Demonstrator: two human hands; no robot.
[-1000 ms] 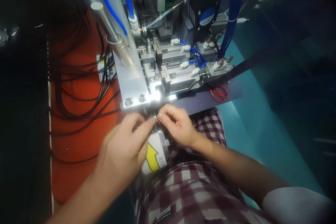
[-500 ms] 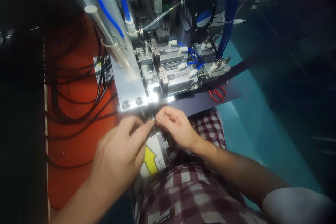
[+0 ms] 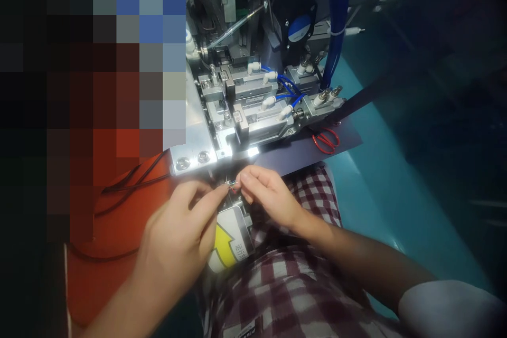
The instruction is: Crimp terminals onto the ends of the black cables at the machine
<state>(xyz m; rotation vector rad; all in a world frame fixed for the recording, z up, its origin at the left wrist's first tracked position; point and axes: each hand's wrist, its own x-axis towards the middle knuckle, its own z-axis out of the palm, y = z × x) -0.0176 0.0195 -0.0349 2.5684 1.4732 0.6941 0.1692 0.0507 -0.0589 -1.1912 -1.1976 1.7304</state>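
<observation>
Thumb and fingers of my left hand (image 3: 182,222) are pinched around a tiny metallic part (image 3: 229,185), just in front of the machine's metal plate (image 3: 194,142). My right hand (image 3: 269,193) is closed close beside it, its fingertips at the part's right side, where thin reddish strands show. Whether the right fingertips grip those strands is too small to make out. Below both hands is a white label with a yellow arrow (image 3: 225,245) on a device.
Metal cylinders (image 3: 261,127) with white fittings and blue tubes stand beyond my hands. Red-handled scissors (image 3: 327,141) lie at the right on a dark plate. Black cables cross the orange surface (image 3: 122,227) at the left. Pixel blocks hide the upper left.
The small part shows more clearly between my hands, with a slightly wider gap between the fingertips. The machine has shifted slightly left in view, and pixel blocks now cover the upper left.
</observation>
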